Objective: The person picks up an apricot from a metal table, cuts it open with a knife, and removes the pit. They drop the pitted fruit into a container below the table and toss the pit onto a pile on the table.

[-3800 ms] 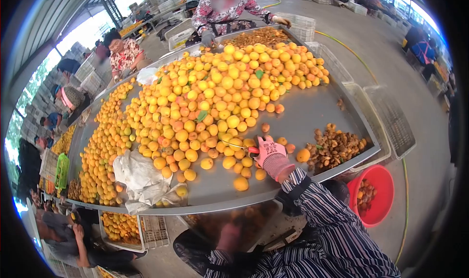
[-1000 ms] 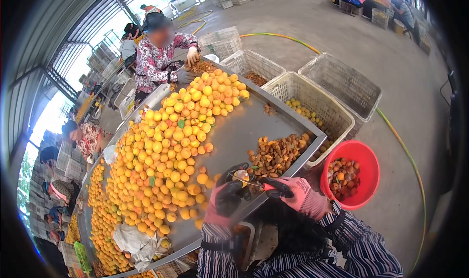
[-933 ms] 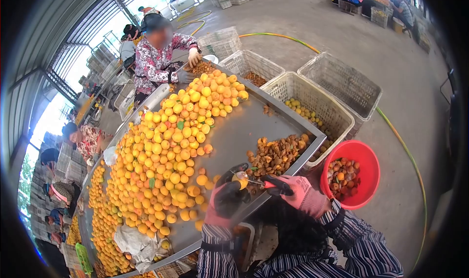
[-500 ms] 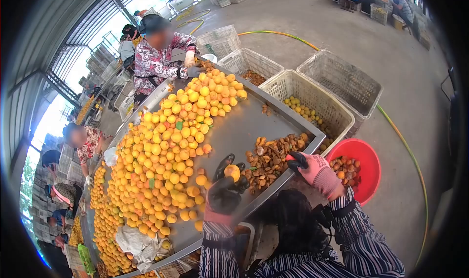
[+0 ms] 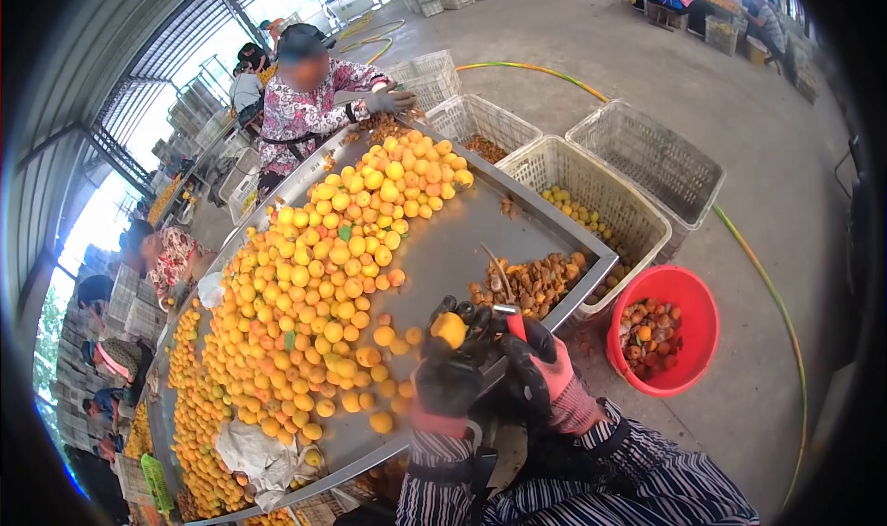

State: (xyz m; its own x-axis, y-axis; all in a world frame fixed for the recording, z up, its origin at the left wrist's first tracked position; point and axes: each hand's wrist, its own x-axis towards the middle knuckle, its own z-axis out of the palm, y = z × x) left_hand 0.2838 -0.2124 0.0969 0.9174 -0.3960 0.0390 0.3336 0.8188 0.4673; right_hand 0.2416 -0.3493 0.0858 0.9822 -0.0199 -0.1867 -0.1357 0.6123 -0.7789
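My left hand (image 5: 447,371), in a black-coated glove, is closed around a yellow-orange apricot (image 5: 449,330) over the near edge of the metal table (image 5: 434,260). Close beside it, my right hand (image 5: 547,376) in a pink and black glove grips a knife (image 5: 514,323) by its red handle. The thin blade points up and away, past the apricot. Behind both hands lies a heap of brown apricot pits (image 5: 547,281). To their left, a large pile of apricots (image 5: 319,267) covers much of the tabletop.
A red tub (image 5: 707,327) holding darker fruit stands on the floor at right. Plastic crates (image 5: 647,226) line the table's far side, one with yellow-green fruit. A crumpled white bag (image 5: 263,461) lies among the apricots. A person (image 5: 309,110) works across the table; a yellow hose (image 5: 762,277) crosses the floor.
My right hand has moved left from the table corner near the tub to beside my left hand, bringing the knife. My left hand has shifted slightly right with the apricot.
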